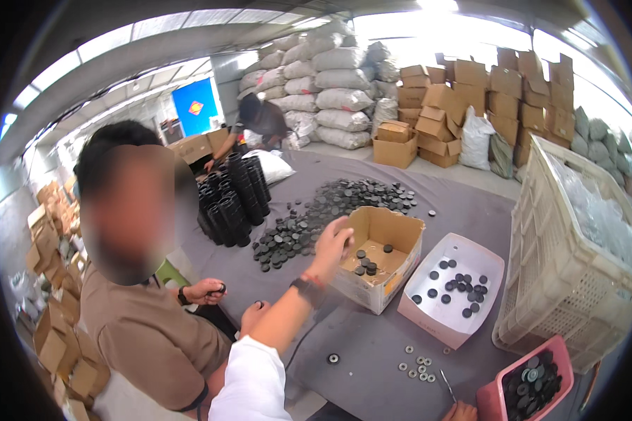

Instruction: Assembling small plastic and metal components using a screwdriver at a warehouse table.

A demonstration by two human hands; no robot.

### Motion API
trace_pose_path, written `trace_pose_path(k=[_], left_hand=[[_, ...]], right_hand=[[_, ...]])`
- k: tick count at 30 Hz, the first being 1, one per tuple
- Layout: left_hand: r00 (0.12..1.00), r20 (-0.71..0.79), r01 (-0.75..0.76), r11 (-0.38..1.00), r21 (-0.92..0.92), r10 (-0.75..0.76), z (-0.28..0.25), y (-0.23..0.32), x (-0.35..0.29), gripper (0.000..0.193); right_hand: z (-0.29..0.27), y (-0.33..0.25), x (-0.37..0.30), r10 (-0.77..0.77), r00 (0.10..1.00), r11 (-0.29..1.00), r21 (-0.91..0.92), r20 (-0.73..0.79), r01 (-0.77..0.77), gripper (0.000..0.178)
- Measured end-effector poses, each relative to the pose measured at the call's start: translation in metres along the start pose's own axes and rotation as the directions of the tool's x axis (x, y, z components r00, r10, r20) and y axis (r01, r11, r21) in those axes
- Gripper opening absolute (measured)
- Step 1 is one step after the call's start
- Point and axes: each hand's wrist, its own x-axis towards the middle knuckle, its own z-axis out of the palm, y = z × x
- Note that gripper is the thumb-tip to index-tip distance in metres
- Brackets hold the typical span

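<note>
The left hand [333, 242] has its fingers drawn narrow over the near rim of the cardboard box [380, 254]; whether they hold anything I cannot tell. Black discs [366, 266] lie inside. At four o'clock, the right hand [462, 412] pinches a thin tool [447, 385] on the tabletop [358, 351].

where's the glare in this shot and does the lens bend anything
Head view: daylight blows out the top right above the stacked cardboard boxes; the fisheye curves the roof beams and the beige plastic crate near the rim; the left hand over the open cardboard box stays fairly sharp.
</note>
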Motion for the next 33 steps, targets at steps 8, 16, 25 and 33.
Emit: trace_pose_path(k=[8, 16, 25, 33], left_hand=[[0.947, -0.208, -0.174, 0.937, 0.302, 0.243, -0.061, 0.072, 0.105, 0.064], [0.865, -0.298, -0.202, 0.825, 0.528, 0.403, -0.113, 0.145, 0.134, 0.067], [0.956, -0.012, -0.22, 0.74, 0.636, 0.294, -0.089, 0.12, 0.096, 0.052], [0.787, 0.544, 0.325, 0.945, 0.036, -0.292, 0.037, -0.006, -0.04, 0.012]], right_hand=[[-0.001, -0.003, -0.002, -0.045, 0.996, 0.996, 0.068, -0.071, 0.05, 0.013], [-0.011, -0.005, -0.004, -0.105, 0.988, 0.992, 0.05, -0.115, 0.112, 0.014], [-0.002, -0.002, -0.009, -0.107, 0.993, 0.993, 0.037, -0.056, 0.11, 0.017], [-0.013, -0.005, -0.011, -0.073, 0.995, 0.997, 0.027, -0.073, 0.076, 0.019]])
